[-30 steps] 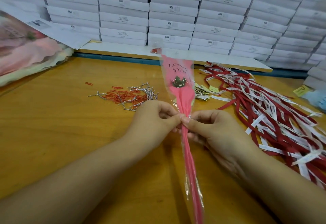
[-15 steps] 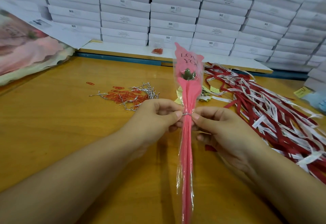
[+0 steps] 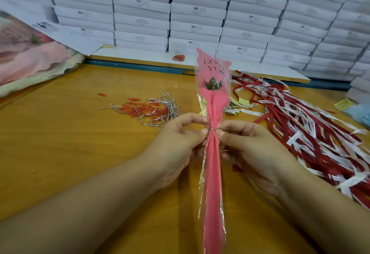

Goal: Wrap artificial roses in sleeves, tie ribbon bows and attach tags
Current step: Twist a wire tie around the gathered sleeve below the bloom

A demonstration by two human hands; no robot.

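As the sleeved rose (image 3: 213, 163) stands upright over the desk (image 3: 60, 153), our left hand (image 3: 176, 147) and right hand (image 3: 254, 149) pinch it at the wire tie (image 3: 212, 130).

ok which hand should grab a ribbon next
Right hand, probably: the ribbon pile lies on its side, while the left hand pinches the sleeved rose at the wire tie and could hold it alone.

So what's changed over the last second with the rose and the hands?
The sleeved rose tipped up and slightly right a second ago, then held steady. A silver twist tie now shows round its gathered neck, where the fingers covered that spot before. Left hand and right hand pinch the neck on either side, as before. Paper clips and ribbons have not moved.
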